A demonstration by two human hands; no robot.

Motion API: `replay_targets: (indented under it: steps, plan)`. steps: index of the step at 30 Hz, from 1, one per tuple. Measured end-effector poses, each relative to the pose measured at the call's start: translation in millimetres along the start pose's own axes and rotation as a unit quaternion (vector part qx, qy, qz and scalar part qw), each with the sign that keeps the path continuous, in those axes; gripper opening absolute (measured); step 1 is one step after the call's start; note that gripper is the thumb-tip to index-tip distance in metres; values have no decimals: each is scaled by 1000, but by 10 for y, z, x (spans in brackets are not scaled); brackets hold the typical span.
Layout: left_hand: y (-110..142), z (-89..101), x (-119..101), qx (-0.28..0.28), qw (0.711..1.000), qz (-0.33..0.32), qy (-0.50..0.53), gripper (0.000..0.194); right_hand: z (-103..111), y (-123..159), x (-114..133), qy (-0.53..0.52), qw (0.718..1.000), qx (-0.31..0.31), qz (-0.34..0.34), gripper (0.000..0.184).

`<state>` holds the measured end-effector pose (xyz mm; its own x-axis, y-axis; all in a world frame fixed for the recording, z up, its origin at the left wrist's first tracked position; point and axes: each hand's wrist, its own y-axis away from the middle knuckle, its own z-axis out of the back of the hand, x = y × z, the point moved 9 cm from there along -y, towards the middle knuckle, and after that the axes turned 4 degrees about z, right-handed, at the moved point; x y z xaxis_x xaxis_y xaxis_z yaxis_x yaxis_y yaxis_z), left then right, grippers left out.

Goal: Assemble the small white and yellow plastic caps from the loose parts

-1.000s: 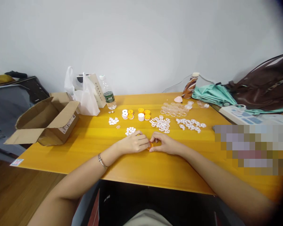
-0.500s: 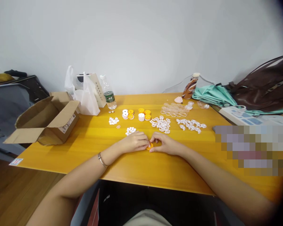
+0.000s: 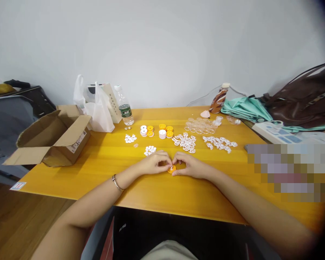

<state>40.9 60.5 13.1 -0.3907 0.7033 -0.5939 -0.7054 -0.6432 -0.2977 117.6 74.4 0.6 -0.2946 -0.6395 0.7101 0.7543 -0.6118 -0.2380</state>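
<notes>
A small round orange disc-like part (image 3: 173, 171) lies at the front middle of the table, between my two hands. My right hand (image 3: 191, 166) curves around its right side, with thumb and fingertips gripping its edge. From the other side, my left hand (image 3: 157, 163) pinches a small white piece (image 3: 171, 168) at the disc's middle. The fingertips partly hide both parts. Just beyond my left hand lies a cluster of small white round pieces (image 3: 150, 150). Flat white openwork pieces (image 3: 184, 142) are spread beyond my right hand.
Orange and white spool-like parts (image 3: 162, 134) stand farther back, near clear plastic rings (image 3: 202, 125). More openwork pieces (image 3: 220, 143) lie to the right. An open cardboard box (image 3: 62, 144), a plastic bag (image 3: 99, 115) and a water bottle (image 3: 126, 108) occupy the left; a brown bottle (image 3: 219, 99) stands back right.
My left fingers have shifted slightly and opened a gap behind the thumb, so the white piece on the orange disc shows more. My right hand stays at the disc.
</notes>
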Motion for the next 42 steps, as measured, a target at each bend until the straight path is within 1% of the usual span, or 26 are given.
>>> replay_targets:
  steps: [3, 7, 10, 12, 15, 18, 19, 21, 24, 25, 26, 28, 30, 32, 34, 37, 42]
  plan:
    - [-1, 15, 80, -15, 997, 43, 62, 14, 0, 5, 12, 1, 1000, 6, 6, 36]
    - [17, 8, 177, -21, 980, 92, 173, 14, -23, 14, 2, 2, 1000, 26, 13, 36]
    - [32, 21, 208, -24, 968, 107, 225, 13, -46, 19, -12, -6, 999, 39, 14, 38]
    - [33, 61, 205, -37, 968, 102, 228, 11, -54, 21, -19, -8, 999, 43, 13, 39]
    - [20, 154, 206, -70, 975, 94, 190, 9, -62, 23, -20, -5, 999, 48, 11, 38]
    - [16, 281, 284, -93, 977, 120, 151, 11, -58, 27, -17, -5, 999, 48, 7, 38]
    - [33, 351, 346, -100, 974, 143, 143, 12, -57, 29, -16, -5, 999, 48, 5, 38]
    - [122, 561, 524, -122, 963, 207, 125, 16, -58, 33, -15, -5, 999, 50, -1, 37]
    - [395, 983, 841, -154, 934, 315, 72, 21, -58, 37, -19, -9, 999, 51, -9, 37]
    - [500, 1098, 943, -150, 923, 349, 55, 22, -59, 38, -21, -11, 999, 51, -10, 37]
    - [591, 1186, 1026, -135, 917, 374, 30, 22, -61, 39, -24, -13, 999, 52, -10, 37]
    - [751, 1323, 1166, -111, 901, 418, -39, 23, -62, 39, -33, -15, 999, 51, -9, 38]
    - [822, 1344, 1249, -80, 894, 434, -81, 24, -63, 38, -37, -17, 999, 51, -6, 38]
    - [812, 1285, 1281, -52, 899, 426, -91, 26, -63, 35, -37, -16, 999, 51, -5, 38]
    - [772, 1221, 1282, -37, 905, 414, -95, 28, -64, 33, -32, -16, 998, 53, -5, 38]
    - [742, 1196, 1276, -40, 902, 416, -110, 29, -60, 33, -27, -18, 998, 52, -7, 38]
    - [770, 1277, 1259, -60, 888, 433, -141, 21, -67, 37, -34, -20, 998, 54, -6, 36]
